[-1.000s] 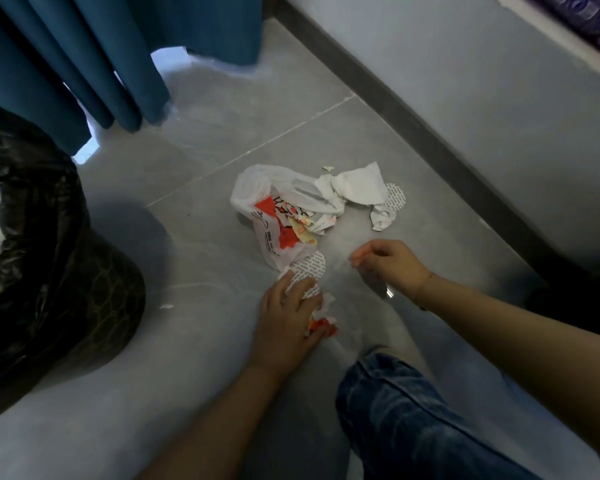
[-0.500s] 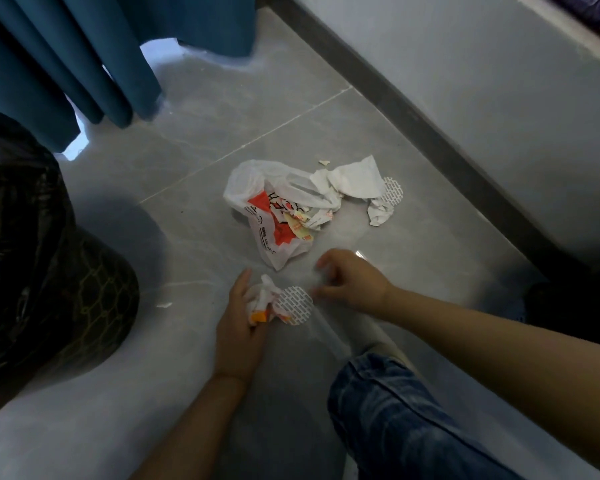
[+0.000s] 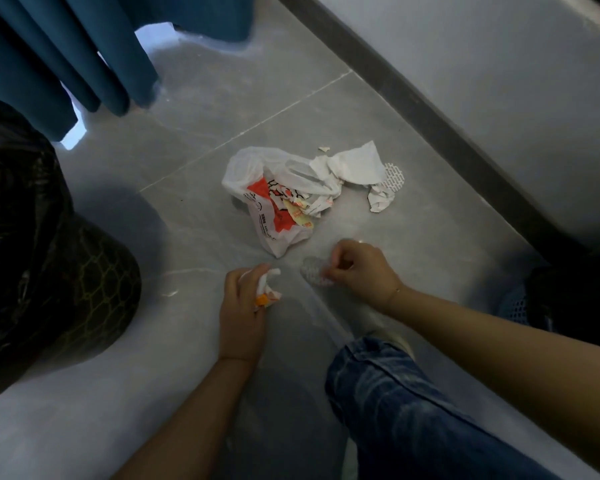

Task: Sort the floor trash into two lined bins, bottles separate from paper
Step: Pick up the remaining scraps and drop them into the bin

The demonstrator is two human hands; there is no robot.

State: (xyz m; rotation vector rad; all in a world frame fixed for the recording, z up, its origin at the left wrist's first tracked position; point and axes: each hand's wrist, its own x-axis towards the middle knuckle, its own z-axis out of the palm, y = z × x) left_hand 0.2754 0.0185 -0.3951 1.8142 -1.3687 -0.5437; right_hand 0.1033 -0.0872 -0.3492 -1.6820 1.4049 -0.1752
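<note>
Blue curtain [image 3: 84,57], jeans leg [image 3: 413,403]

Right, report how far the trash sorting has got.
Done: the black-lined bin on the left looks partly filled; contents unclear. In hand: the left hand grips crumpled paper scraps, and the right hand pinches a patterned round piece. Left: the printed plastic bag and white paper on the floor.

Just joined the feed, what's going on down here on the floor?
A person is crouched over the floor trash. The left hand holds a wad of crumpled paper scraps, and the right hand pinches a round patterned paper piece low over the tiles. A white plastic bag and torn paper lie on the floor beyond the hands. A black-lined bin stands to the left; another bin is at the right edge.
</note>
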